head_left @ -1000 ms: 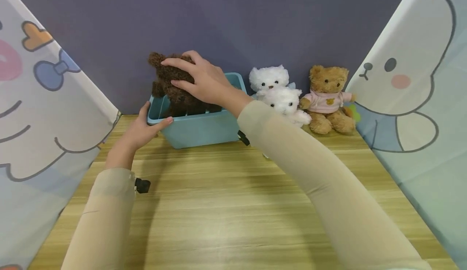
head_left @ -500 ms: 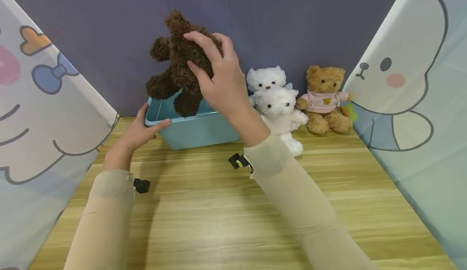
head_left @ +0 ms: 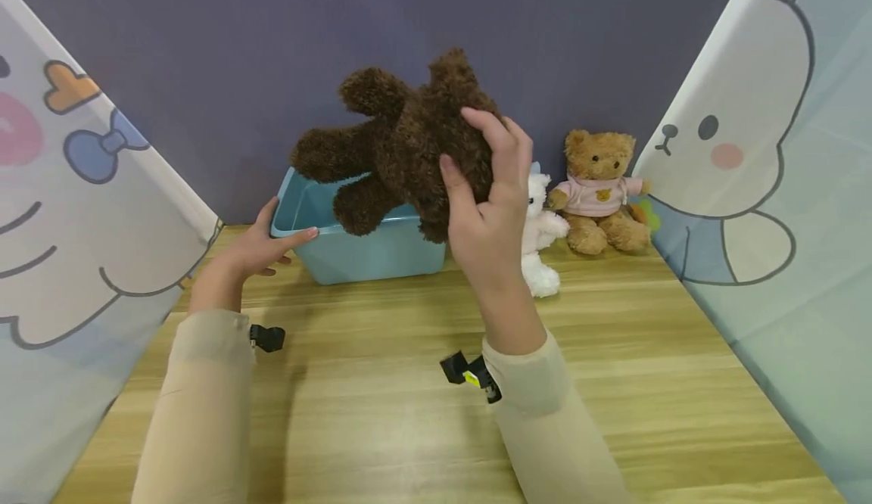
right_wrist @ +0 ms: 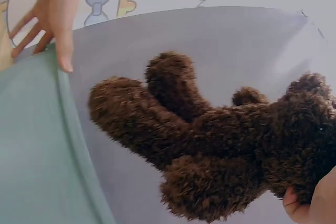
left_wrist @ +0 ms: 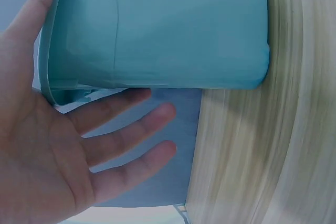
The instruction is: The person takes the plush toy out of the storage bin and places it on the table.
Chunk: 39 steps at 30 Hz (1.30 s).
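My right hand (head_left: 493,194) grips a dark brown teddy bear (head_left: 402,141) by its head, fingers and thumb sunk into the fur. The bear hangs tilted above the blue plastic bin (head_left: 368,254), legs toward the left. In the right wrist view its limbs (right_wrist: 136,114) show near the bin's rim. My left hand (head_left: 255,247) rests at the bin's left front corner, thumb along the front rim. In the left wrist view the other fingers (left_wrist: 126,140) are straight and spread beside the bin's end wall. The bear's face is mostly hidden.
Right of the bin, a white plush toy (head_left: 541,239) is partly hidden behind my right hand. Farther right sits a tan teddy bear (head_left: 599,194) in a pink hoodie. A grey back wall (head_left: 272,50) and printed side curtains (head_left: 736,156) border the wooden table (head_left: 381,398).
My right hand has lifted the brown teddy bear out of the bin and carried it to the right, covering much of the white plush toys. My left hand stays at the bin's corner.
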{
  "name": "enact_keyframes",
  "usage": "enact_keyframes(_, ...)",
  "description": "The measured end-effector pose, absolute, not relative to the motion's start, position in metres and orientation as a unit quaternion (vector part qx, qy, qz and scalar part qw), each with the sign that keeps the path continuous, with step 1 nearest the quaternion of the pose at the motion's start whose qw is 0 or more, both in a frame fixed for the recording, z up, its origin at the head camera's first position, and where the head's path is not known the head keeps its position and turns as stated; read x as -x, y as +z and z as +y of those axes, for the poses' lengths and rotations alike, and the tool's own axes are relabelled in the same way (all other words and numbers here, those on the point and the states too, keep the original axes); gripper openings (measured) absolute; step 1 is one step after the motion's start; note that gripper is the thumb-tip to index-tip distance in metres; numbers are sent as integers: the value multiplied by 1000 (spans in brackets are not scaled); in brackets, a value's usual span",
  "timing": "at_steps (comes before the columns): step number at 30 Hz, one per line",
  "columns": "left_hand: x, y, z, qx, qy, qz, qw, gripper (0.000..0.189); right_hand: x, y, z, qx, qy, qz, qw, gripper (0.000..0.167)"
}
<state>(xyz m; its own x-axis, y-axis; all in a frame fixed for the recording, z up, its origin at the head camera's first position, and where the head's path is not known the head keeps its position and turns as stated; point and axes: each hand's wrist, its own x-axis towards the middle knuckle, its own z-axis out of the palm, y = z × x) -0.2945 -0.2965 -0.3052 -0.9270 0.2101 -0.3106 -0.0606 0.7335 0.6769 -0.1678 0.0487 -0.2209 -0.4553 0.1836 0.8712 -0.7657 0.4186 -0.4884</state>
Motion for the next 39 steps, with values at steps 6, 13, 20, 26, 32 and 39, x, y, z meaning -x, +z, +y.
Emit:
enact_keyframes(6, 300, -306, -296, -43, 383, 906, 177, 118, 165, -248, 69, -187, 537, -654, 499, 40)
enact_keyframes(13, 307, -307, -296, -40, 390, 904, 173, 120, 167, -274, 91, -100, 616, -632, 460, 41)
enact_keyframes(20, 309, -304, -296, -37, 392, 901, 179, 122, 161, -281, 107, -59, 650, -588, 479, 40)
enact_keyframes(26, 308, -302, -296, -31, 393, 901, 181, 122, 151, -280, 130, -64, 663, -550, 504, 40)
enact_keyframes(32, 304, -300, -298, -32, 392, 901, 185, 121, 133, -279, 159, -49, 651, -552, 519, 41)
enact_keyframes(39, 301, -300, -301, -27, 393, 900, 184, 120, 118, -273, 188, -61, 654, -534, 532, 38)
